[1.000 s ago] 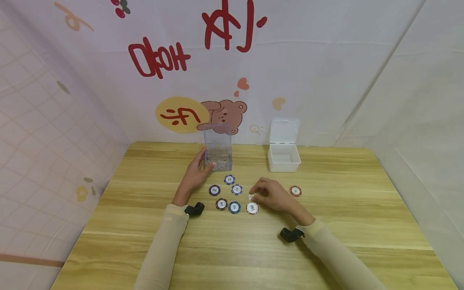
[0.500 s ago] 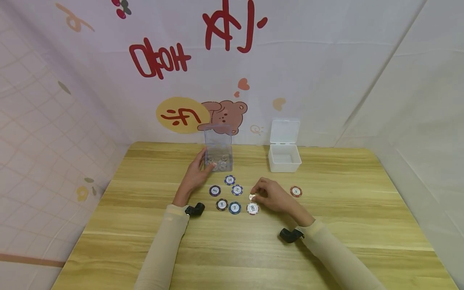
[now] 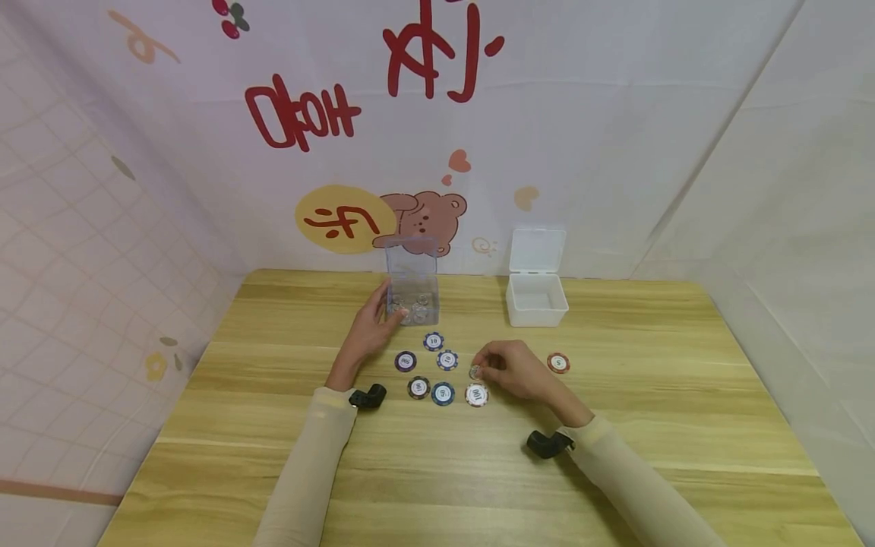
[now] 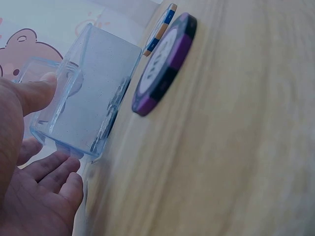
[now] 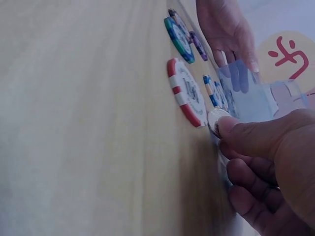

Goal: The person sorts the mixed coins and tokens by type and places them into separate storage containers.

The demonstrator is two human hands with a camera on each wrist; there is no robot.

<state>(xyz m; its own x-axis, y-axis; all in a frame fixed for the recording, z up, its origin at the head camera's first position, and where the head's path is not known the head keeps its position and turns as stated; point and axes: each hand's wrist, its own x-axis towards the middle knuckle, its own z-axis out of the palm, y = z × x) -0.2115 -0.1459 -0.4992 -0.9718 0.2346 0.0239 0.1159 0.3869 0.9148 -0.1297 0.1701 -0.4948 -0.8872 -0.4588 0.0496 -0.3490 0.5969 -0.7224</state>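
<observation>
Right hand [image 3: 514, 371] pinches a coin [image 3: 475, 373] just above the white chip [image 3: 477, 395], lower middle, while the left hand [image 3: 369, 331] holds the clear box [image 4: 101, 83] near centre, and so slight a hold on a thin rim could let the coin drop.

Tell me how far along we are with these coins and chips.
Done, it seems: several coins sit in the clear hinged box, held by the left hand.
In hand: the right hand pinches one silver coin near the white-and-red 100 chip.
Apparently left: seven poker chips lie on the table, and none shows in the open white box.
</observation>
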